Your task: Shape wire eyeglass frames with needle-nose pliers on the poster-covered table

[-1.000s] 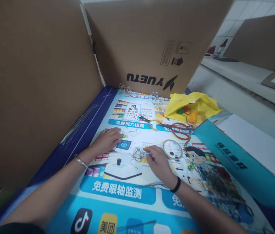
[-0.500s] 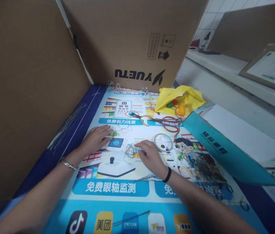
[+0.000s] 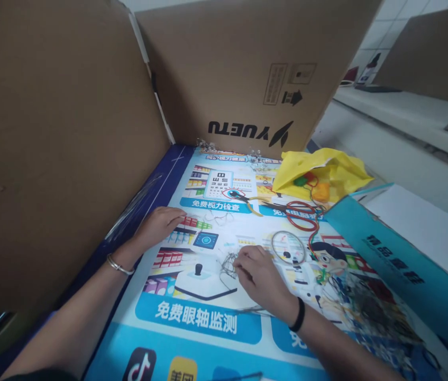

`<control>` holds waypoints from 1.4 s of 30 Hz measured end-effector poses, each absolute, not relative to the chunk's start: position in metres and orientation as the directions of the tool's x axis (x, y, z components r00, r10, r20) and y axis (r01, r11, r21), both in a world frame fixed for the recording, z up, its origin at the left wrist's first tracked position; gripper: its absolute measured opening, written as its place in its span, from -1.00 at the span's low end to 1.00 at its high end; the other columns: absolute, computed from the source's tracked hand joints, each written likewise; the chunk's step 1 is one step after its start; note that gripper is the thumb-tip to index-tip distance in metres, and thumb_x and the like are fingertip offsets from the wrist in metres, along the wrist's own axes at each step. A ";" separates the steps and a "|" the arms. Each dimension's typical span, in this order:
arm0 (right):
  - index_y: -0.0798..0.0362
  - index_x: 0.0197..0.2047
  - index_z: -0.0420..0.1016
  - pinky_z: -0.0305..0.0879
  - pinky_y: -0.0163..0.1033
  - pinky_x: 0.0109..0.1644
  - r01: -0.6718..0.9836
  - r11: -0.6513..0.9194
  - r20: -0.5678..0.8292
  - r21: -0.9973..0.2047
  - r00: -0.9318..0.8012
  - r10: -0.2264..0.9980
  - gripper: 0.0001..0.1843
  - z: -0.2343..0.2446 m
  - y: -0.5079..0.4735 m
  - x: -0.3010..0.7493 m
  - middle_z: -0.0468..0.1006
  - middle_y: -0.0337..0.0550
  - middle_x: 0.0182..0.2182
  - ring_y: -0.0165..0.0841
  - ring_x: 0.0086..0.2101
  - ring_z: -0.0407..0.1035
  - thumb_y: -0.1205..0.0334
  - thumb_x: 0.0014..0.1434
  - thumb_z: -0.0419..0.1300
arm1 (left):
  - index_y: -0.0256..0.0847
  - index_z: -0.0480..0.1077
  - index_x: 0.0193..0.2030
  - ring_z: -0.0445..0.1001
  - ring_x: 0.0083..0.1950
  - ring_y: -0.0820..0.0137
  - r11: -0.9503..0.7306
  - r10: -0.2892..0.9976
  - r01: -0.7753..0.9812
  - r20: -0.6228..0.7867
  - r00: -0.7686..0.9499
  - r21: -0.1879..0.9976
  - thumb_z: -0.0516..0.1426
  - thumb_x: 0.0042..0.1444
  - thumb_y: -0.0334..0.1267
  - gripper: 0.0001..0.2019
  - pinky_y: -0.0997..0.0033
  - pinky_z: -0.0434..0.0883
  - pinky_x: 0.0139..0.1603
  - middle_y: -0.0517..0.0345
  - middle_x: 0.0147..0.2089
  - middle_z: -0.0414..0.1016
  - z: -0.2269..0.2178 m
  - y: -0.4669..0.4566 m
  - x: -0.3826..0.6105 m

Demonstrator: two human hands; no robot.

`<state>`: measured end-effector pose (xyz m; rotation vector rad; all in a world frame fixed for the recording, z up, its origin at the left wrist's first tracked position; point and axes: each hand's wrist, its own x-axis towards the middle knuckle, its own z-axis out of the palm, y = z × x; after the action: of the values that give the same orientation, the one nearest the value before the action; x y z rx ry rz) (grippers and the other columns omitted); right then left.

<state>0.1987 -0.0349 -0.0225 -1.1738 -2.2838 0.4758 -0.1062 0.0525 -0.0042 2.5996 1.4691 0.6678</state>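
Head view: a small tangle of thin wire (image 3: 228, 263) is seen lying on the printed poster (image 3: 195, 317) that covers the table, just above the picture of a white instrument. The right hand (image 3: 261, 275) is laid palm down beside it, fingers curled, with the fingertips (image 3: 240, 259) brought against the tangle's right edge. Whether a strand is actually pinched cannot be told, as the wire is fine and partly blurred. The left hand (image 3: 160, 225) is rested flat on the poster well to the left, fingers stretched out, and nothing is held in it.

The tangle is judged to be very light, springy and easily bent out of shape. It is likely to snag on itself, so it would best be taken by a free end or an outer loop, not squeezed in the middle.

A wire ring (image 3: 288, 247) lies just right of the right hand. Yellow-handled pliers (image 3: 247, 200), a red wire coil (image 3: 301, 214) and a yellow bag (image 3: 327, 172) lie further back. A larger heap of wires (image 3: 360, 304) is spread beside a teal box (image 3: 398, 264).
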 end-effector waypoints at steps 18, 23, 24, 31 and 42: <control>0.05 -0.28 0.43 0.23 -0.13 -0.12 0.607 0.562 0.364 -0.562 -0.429 0.827 -0.74 -0.038 -0.032 0.201 0.47 -0.14 -0.32 -0.28 -0.24 0.27 0.52 0.09 0.00 | -0.15 0.45 -0.04 0.41 0.05 0.22 -0.528 0.849 0.807 0.184 0.495 0.265 0.05 0.16 -0.16 -0.71 0.17 0.28 0.07 0.04 -0.02 0.51 -0.015 0.052 -0.102; 0.03 -0.27 0.42 0.24 -0.13 -0.11 0.626 0.528 0.349 -0.574 -0.395 0.849 -0.74 -0.041 -0.030 0.202 0.48 -0.16 -0.32 -0.30 -0.25 0.29 0.52 0.11 0.00 | -0.16 0.46 -0.08 0.43 0.01 0.24 -0.517 0.856 0.812 0.193 0.480 0.270 0.06 0.15 -0.17 -0.73 0.21 0.29 0.04 0.06 -0.07 0.53 -0.011 0.050 -0.102; 0.03 -0.27 0.42 0.24 -0.14 -0.11 0.625 0.527 0.348 -0.577 -0.395 0.850 -0.74 -0.041 -0.030 0.202 0.49 -0.16 -0.32 -0.30 -0.25 0.30 0.51 0.11 0.00 | -0.17 0.45 -0.08 0.43 0.00 0.24 -0.515 0.857 0.815 0.191 0.479 0.266 0.06 0.14 -0.17 -0.74 0.21 0.29 0.03 0.06 -0.07 0.53 -0.010 0.050 -0.102; 0.01 -0.30 0.43 0.26 -0.17 -0.14 0.614 0.539 0.380 -0.577 -0.382 0.842 -0.80 -0.039 -0.031 0.201 0.50 -0.18 -0.34 -0.32 -0.27 0.33 0.46 0.12 0.04 | -0.19 0.45 -0.09 0.43 -0.02 0.26 -0.509 0.860 0.835 0.165 0.482 0.211 0.08 0.12 -0.16 -0.73 0.25 0.28 0.03 0.05 -0.06 0.53 -0.009 0.050 -0.102; 0.03 -0.29 0.45 0.29 -0.26 -0.23 0.608 0.327 0.294 -0.723 -0.157 0.943 -0.83 -0.029 -0.032 0.205 0.48 -0.17 -0.36 -0.36 -0.33 0.34 0.36 0.10 0.05 | -0.16 0.47 -0.14 0.45 -0.06 0.19 -0.479 0.871 0.860 0.216 0.442 0.175 0.03 0.15 -0.12 -0.73 0.19 0.29 -0.02 0.04 -0.10 0.54 -0.006 0.050 -0.105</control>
<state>0.2049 -0.0316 -0.0288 -1.3711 -1.8631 0.5816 -0.1048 0.0502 -0.0065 2.6340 1.5820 0.4311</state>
